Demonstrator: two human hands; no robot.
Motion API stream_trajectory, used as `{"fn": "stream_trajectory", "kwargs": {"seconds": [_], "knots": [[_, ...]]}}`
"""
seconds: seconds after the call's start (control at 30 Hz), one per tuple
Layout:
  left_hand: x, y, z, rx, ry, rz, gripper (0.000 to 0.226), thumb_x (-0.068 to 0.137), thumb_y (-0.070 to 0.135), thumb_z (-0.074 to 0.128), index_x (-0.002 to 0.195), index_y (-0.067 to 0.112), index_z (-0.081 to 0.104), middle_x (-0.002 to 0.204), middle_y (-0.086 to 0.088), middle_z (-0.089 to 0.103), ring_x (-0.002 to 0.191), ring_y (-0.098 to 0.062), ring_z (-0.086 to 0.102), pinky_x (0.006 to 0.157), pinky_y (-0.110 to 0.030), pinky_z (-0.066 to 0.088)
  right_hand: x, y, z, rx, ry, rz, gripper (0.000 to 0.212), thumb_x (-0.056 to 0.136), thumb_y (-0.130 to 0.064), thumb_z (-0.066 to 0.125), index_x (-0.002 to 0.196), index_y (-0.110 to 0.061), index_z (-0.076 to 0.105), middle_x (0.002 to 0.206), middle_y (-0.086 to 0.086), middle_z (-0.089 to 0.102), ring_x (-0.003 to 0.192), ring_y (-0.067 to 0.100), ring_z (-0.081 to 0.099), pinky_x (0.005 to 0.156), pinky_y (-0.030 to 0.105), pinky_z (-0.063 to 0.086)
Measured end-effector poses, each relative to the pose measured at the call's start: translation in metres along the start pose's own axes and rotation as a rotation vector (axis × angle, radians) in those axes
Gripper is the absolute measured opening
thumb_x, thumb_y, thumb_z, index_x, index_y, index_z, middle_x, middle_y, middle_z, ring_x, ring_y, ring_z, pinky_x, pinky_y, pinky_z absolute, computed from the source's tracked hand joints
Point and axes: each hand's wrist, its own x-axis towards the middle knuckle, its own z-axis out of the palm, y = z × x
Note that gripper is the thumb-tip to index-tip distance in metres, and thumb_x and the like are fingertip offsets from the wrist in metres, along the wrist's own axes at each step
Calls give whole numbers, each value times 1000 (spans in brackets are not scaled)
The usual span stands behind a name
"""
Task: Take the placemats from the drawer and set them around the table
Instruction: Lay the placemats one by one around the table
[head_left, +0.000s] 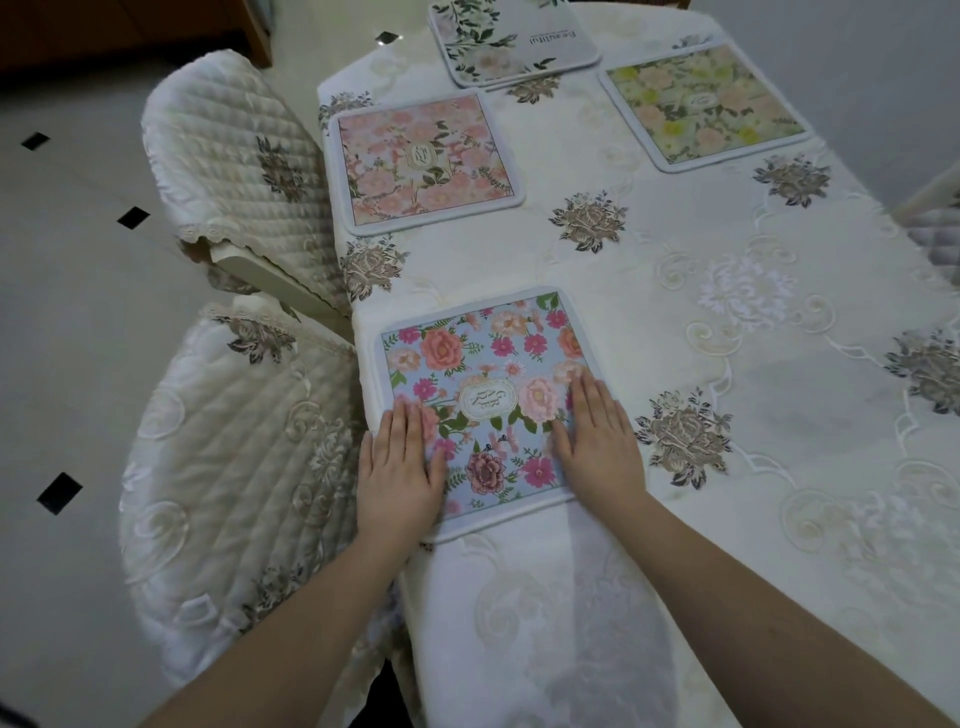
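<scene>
Head: blue floral placemat (480, 364) (flat)

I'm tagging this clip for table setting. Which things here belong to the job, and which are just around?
Job:
blue placemat, under left hand and right hand
pink placemat
yellow-green placemat
white leafy placemat
table

Just around:
two covered chairs
tiled floor

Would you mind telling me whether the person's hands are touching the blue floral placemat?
Touching. The head view shows the left hand and the right hand lying flat, fingers straight, directly on the blue floral placemat, with no gap visible beneath either palm.
</scene>
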Motion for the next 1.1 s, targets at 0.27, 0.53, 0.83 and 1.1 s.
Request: {"fn": "stream_trajectory", "kwargs": {"seconds": [0.27, 0.53, 0.83, 1.1], "knots": [[55, 16, -1, -23, 31, 163, 62, 100, 41, 17, 156, 16, 28, 163, -6, 25, 151, -22, 19, 122, -39, 10, 30, -60, 7, 63, -62, -233, 65, 96, -39, 12, 157, -17, 15, 164, 0, 13, 151, 14, 5, 120, 32, -2], [108, 18, -4, -41, -15, 273, 66, 99, 45, 4, 158, 19, 17, 165, 1, 10, 152, -11, 1, 123, -37, -1, 75, -89, 9, -29, -96, -328, 72, 92, -43, -6, 156, -14, 9, 165, 0, 4, 151, 15, -1, 120, 32, -6], [148, 20, -11, -13, -48, 245, 77, 91, 51, -11, 158, 20, 6, 166, 6, 3, 152, -9, -2, 123, -35, -6, 124, -100, 13, -86, -95, -341, 71, 92, -39, -7, 156, -13, 6, 165, 2, 4, 151, 15, -1, 123, 36, -3], [150, 18, -8, -64, -34, 202, 67, 97, 55, -1, 158, 27, 7, 166, 8, 3, 152, -9, -3, 122, -37, -6, 128, -103, 15, -55, -42, -270, 65, 96, -40, 0, 157, -18, 7, 165, -3, 4, 151, 12, -2, 121, 36, -6]]}}
